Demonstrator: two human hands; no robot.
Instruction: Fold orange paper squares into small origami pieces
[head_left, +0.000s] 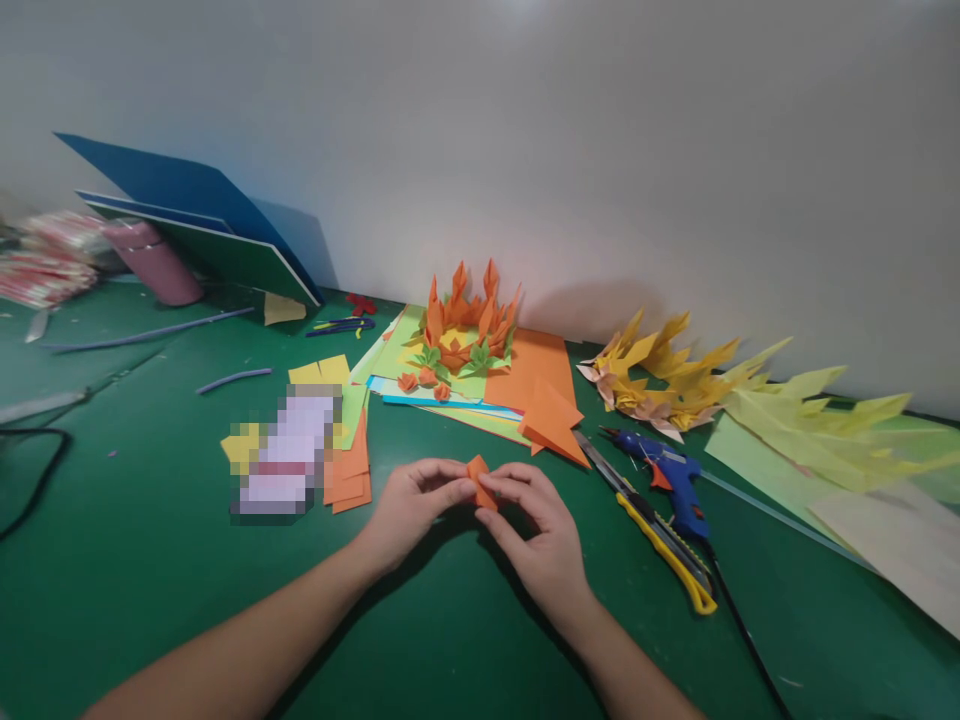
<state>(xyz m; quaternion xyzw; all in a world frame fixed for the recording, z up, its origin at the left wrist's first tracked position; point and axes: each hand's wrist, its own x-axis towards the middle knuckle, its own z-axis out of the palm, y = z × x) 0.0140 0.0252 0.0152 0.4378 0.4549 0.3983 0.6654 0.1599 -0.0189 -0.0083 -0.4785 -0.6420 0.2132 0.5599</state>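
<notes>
A small folded piece of orange paper (pixel 482 484) is held just above the green table, between my two hands. My left hand (pixel 420 505) pinches its left edge with thumb and fingers. On the other side, the fingertips of my right hand (pixel 536 530) grip it too. Orange paper slips (pixel 347 478) lie to the left of my hands. Beyond them stands an orange folded-paper crown (pixel 472 325) with green paper leaves, and small orange paper flowers (pixel 427 378) sit in front of it on stacked coloured sheets (pixel 450 400).
To the right lie a blue glue gun (pixel 671 475) with its cord, a yellow utility knife (pixel 660 545) and a yellow paper crown (pixel 660 375). At left are a pixelated object (pixel 289 450), a pink bottle (pixel 154 262) and leaning blue and green boards (pixel 187 190). A wall rises behind.
</notes>
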